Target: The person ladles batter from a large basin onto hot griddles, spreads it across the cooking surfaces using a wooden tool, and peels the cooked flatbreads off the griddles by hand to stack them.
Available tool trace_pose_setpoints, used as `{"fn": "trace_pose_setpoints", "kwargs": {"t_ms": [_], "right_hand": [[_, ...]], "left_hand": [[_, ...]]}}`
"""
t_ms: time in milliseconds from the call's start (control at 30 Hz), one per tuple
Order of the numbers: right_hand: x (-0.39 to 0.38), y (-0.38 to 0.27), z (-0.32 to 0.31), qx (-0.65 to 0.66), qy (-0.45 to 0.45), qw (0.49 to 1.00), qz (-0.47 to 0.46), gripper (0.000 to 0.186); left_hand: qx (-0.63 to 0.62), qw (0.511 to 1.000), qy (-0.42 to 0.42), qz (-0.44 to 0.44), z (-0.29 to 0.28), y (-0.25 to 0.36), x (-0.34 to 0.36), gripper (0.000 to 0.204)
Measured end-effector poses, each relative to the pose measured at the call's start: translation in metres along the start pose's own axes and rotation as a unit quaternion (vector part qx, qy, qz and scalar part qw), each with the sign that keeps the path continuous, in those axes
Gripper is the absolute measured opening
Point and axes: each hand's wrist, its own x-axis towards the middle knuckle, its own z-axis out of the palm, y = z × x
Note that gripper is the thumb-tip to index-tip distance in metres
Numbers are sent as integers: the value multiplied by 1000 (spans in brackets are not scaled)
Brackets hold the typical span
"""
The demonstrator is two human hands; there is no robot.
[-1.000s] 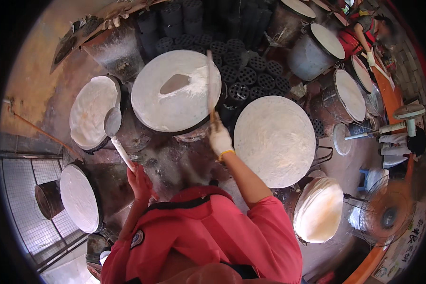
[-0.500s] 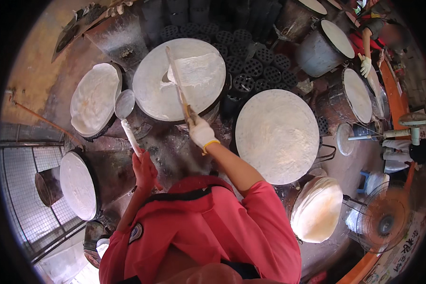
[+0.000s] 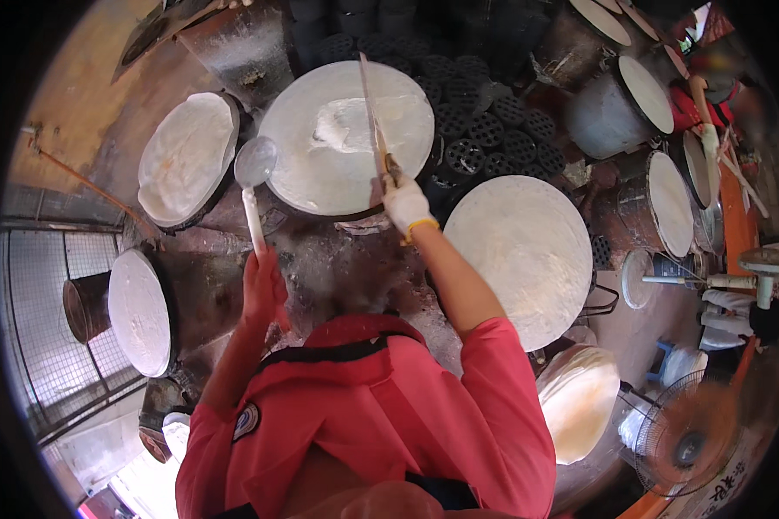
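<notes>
My right hand (image 3: 404, 201), in a white work glove with a yellow cuff, is closed around the handle of a long, thin wooden spreader (image 3: 371, 108). The spreader's blade reaches across the right part of a large round griddle (image 3: 303, 186). To the left of the blade, a thick patch of white batter (image 3: 344, 124) lies on the thinner pale layer covering the griddle. My bare left hand (image 3: 264, 285) grips a ladle (image 3: 255, 162) by its batter-smeared handle. The ladle's round bowl is up, beside the griddle's left edge.
More batter-covered griddles stand around me, one close on the right (image 3: 519, 259) and one at the upper left (image 3: 189, 160). Stacked flatbreads (image 3: 580, 402) lie at the lower right near a fan (image 3: 688, 441). Black honeycomb coal briquettes (image 3: 485, 130) are piled behind. Another person's sleeve (image 3: 692, 104) shows far right.
My right hand and the spreader have shifted right across the griddle. The thick batter patch now sits left of the blade and looks smaller. My left hand still holds the ladle.
</notes>
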Motion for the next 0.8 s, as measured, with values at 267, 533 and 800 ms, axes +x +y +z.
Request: {"fn": "trace_pose_setpoints", "kwargs": {"t_ms": [267, 533, 800], "right_hand": [[-61, 29, -56, -101, -172, 975, -97, 49], [-100, 81, 99, 85, -30, 996, -13, 46], [-90, 15, 93, 334, -200, 919, -60, 46]], "left_hand": [[-362, 864, -173, -304, -10, 75, 73, 19], [-222, 936, -128, -242, 41, 46, 82, 17], [-531, 772, -287, -200, 24, 53, 11, 32]]}}
